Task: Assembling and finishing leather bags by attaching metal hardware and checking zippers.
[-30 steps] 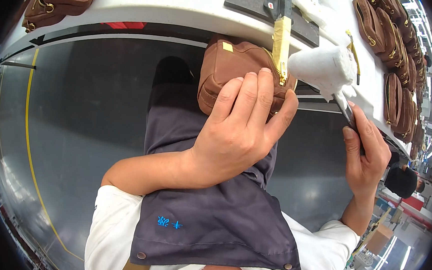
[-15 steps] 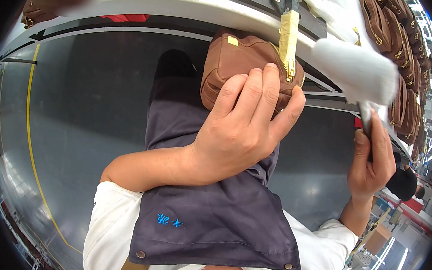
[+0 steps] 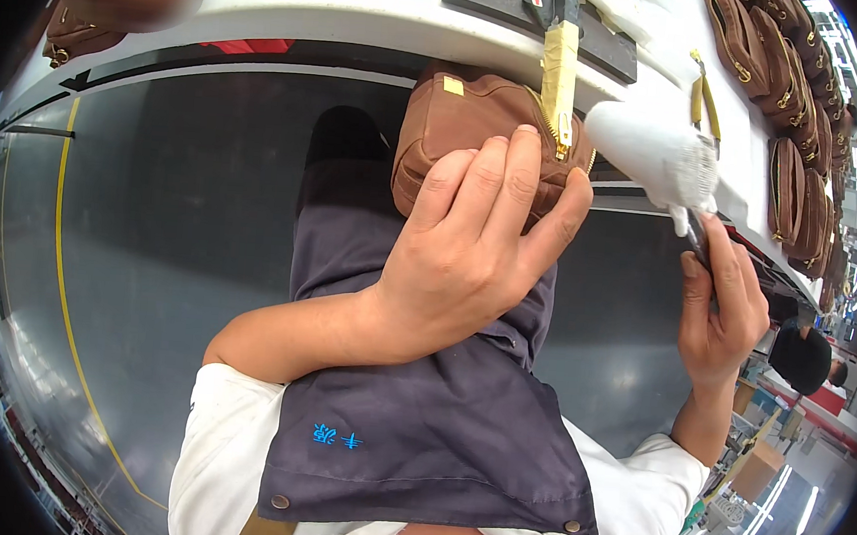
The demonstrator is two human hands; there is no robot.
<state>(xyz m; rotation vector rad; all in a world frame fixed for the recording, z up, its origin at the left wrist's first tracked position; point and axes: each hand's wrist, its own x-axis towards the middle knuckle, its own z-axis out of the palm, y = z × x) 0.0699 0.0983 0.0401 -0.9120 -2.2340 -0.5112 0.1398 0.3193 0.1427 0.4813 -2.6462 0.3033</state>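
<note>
Brown zipped pouch (image 3: 477, 137) is being gripped at the white counter (image 3: 367, 5) edge by the left hand (image 3: 469, 251) — a slim tool (image 3: 697, 242) is being pinched in the right hand (image 3: 718, 318) fingers (image 3: 731, 269).

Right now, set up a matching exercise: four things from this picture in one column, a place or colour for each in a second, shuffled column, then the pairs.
Things:
1. brown pouch
2. white wad
3. yellow zipper tape
4. dark mat

Places:
A. flat on the white table
B. under the left hand
C. above the right hand
D. running from the table edge down onto the pouch

Pairs: 1-B, 2-C, 3-D, 4-A
</note>
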